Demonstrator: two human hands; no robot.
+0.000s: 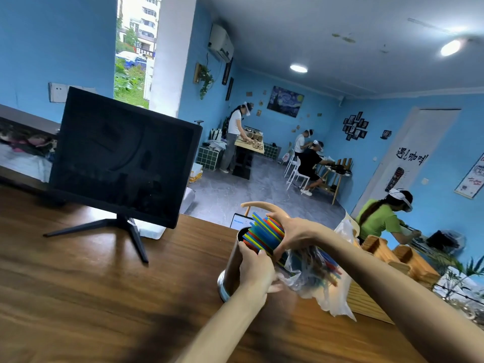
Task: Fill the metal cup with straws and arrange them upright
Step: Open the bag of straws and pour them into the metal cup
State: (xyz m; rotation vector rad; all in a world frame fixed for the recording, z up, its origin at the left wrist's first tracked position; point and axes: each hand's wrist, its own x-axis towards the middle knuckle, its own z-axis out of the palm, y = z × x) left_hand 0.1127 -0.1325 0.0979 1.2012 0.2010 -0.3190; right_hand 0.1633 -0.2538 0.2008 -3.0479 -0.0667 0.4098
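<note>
The cup [231, 268] stands on the wooden worktop [104, 284] near its far edge, tilted in this view. It is a tall metal cylinder with a dull brownish wall and a bright band at the foot. Much of its near side is hidden behind the left hand [255, 268], whose fingers curl round the wall just under the rim.

A dense bundle of straws [264, 233], blue, green, yellow, red and orange, sticks out of the mouth, leaning toward the far right. The right hand [290, 231] wraps the bundle from the right, index finger over the tips and thumb below, so the grip is clamped on the straws.

Just right of the cup lies a crumpled clear plastic bag [324, 286], blurred, with more coloured straws dimly showing inside; their number cannot be made out. Behind it a slatted wooden box [366, 297] is partly covered by the bag and the right forearm.

At the far left of the worktop stands a dark monitor [123, 158] on a thin splayed metal stand.
</note>
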